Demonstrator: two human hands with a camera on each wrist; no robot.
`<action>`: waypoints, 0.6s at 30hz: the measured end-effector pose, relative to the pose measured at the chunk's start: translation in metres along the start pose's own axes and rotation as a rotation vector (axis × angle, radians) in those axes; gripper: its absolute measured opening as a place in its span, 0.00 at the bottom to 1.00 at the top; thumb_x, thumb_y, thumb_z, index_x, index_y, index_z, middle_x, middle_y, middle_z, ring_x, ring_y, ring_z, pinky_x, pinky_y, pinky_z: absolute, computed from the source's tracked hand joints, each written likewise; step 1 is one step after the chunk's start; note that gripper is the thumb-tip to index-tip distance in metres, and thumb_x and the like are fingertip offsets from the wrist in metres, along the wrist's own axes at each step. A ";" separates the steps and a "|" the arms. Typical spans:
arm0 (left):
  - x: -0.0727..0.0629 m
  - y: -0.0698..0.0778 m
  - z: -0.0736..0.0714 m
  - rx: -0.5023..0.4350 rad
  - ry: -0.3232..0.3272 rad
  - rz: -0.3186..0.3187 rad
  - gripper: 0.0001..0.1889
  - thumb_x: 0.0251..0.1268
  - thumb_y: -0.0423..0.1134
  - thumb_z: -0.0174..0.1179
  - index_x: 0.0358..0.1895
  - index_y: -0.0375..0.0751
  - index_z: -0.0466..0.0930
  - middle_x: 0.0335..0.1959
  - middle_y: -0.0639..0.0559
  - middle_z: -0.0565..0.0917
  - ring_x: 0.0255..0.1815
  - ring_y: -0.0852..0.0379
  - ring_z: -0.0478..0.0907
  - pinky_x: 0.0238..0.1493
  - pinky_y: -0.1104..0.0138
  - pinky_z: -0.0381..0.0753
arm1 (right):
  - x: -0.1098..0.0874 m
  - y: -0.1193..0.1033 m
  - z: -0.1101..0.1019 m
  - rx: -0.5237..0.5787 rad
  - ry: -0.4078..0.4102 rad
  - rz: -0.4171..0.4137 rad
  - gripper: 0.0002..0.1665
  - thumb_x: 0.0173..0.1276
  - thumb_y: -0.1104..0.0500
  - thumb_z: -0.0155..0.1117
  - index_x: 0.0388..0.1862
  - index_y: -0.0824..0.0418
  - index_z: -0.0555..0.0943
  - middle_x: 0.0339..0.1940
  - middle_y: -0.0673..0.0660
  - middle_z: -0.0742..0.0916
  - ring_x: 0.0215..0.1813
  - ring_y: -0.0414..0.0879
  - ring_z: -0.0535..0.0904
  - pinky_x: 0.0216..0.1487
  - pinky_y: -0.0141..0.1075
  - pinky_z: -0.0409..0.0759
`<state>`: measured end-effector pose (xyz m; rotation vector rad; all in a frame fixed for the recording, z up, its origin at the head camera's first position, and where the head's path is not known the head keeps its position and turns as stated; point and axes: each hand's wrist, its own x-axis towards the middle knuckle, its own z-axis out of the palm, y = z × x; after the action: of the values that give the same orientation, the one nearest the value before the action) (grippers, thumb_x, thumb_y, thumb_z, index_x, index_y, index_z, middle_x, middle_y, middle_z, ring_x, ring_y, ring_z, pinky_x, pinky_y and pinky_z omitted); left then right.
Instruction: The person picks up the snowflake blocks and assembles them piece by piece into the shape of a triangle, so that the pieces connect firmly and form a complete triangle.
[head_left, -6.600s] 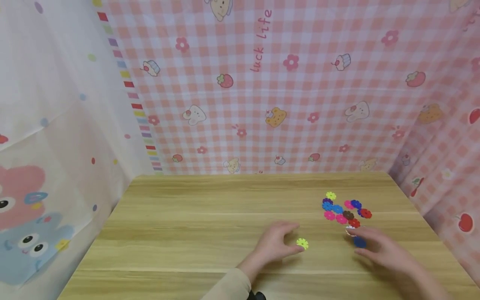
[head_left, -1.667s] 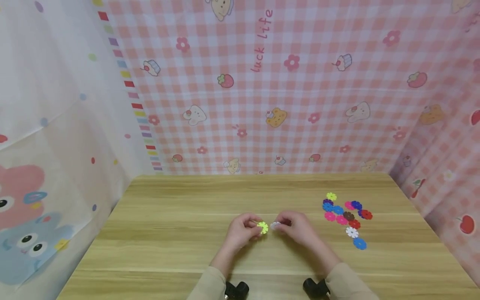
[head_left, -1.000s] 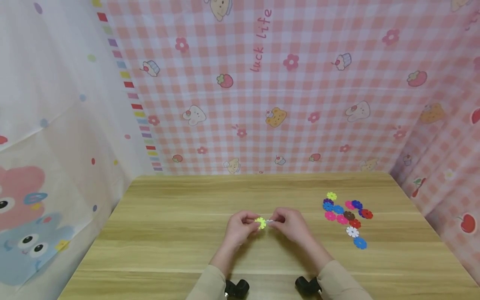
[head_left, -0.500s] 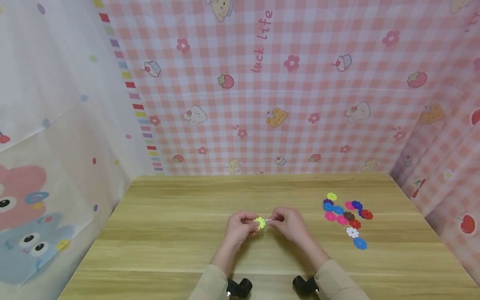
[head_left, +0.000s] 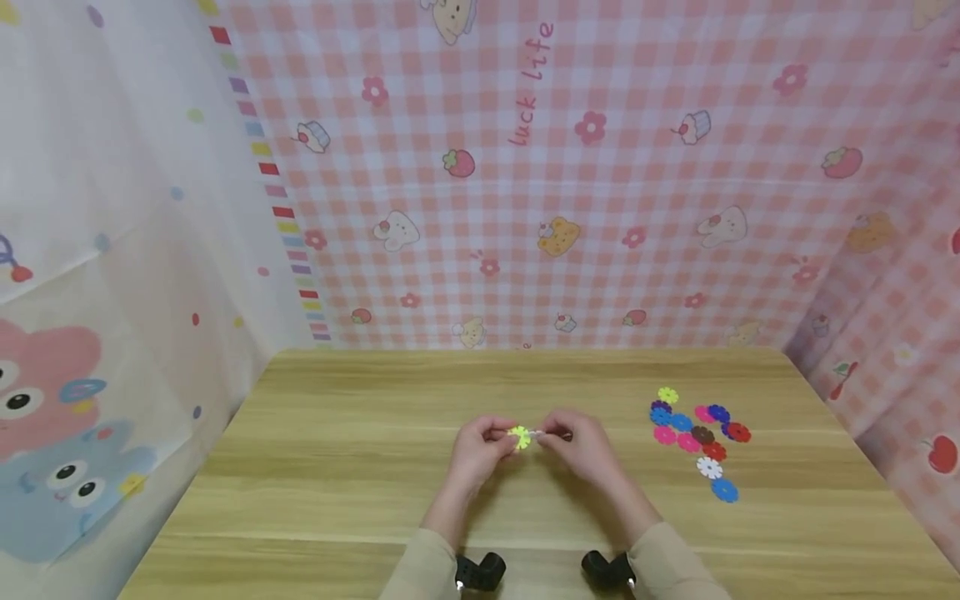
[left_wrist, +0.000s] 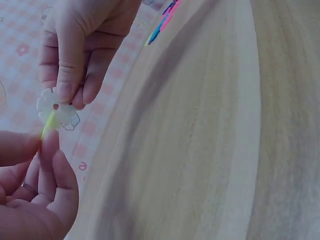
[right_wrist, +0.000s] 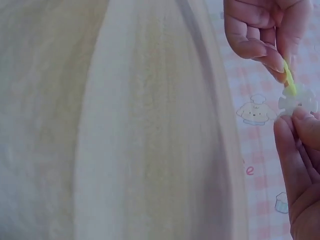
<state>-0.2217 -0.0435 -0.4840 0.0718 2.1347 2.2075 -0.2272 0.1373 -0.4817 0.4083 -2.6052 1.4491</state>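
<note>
— Over the wooden table (head_left: 322, 471), head view: what was held?
— The left hand (head_left: 477, 452) pinched a neon-yellow notched disc (head_left: 521, 437); the right hand (head_left: 579, 447) sat just beside.
— Left wrist?
— Right fingers pinched a white notched disc (left_wrist: 65, 112), yellow edge-on against it. Slots probably needed lining up, square.
— Right wrist?
— Same pinches, discs crossing between the hands. Slot depth: couldn't tell. A straight push, no twist, seemed best.

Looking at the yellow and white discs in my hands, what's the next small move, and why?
I'd probably press the white disc gently toward the yellow disc. Your left hand pinches the yellow one and your right hand the white one, and they meet crosswise; how deeply they're slotted, I can't tell.
</note>
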 end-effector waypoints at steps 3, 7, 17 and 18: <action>0.000 -0.001 -0.001 0.087 -0.002 0.048 0.10 0.56 0.20 0.64 0.43 0.23 0.81 0.31 0.44 0.82 0.32 0.58 0.79 0.38 0.66 0.85 | -0.001 0.003 0.002 0.044 -0.001 0.052 0.05 0.61 0.69 0.71 0.31 0.61 0.83 0.28 0.48 0.84 0.33 0.42 0.78 0.35 0.33 0.78; -0.002 -0.002 -0.004 0.210 -0.003 0.123 0.12 0.57 0.25 0.67 0.44 0.25 0.82 0.35 0.42 0.84 0.35 0.54 0.80 0.37 0.70 0.82 | -0.002 0.003 0.004 0.065 0.018 0.083 0.05 0.61 0.69 0.71 0.31 0.62 0.83 0.27 0.48 0.84 0.32 0.42 0.78 0.33 0.32 0.77; -0.002 -0.004 -0.005 0.305 -0.057 0.211 0.17 0.53 0.30 0.73 0.47 0.33 0.84 0.42 0.43 0.84 0.39 0.51 0.81 0.41 0.68 0.82 | -0.005 0.003 0.009 0.078 0.034 0.091 0.06 0.61 0.67 0.72 0.30 0.60 0.82 0.27 0.48 0.83 0.32 0.43 0.77 0.36 0.33 0.77; -0.002 -0.004 -0.005 0.319 -0.056 0.219 0.16 0.52 0.31 0.73 0.46 0.34 0.84 0.41 0.45 0.84 0.38 0.53 0.80 0.39 0.69 0.81 | -0.005 0.003 0.009 0.081 0.033 0.091 0.06 0.61 0.67 0.72 0.30 0.59 0.82 0.27 0.48 0.83 0.32 0.42 0.77 0.35 0.33 0.77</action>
<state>-0.2200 -0.0484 -0.4879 0.3959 2.5333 1.9114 -0.2231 0.1318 -0.4899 0.2756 -2.5765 1.5797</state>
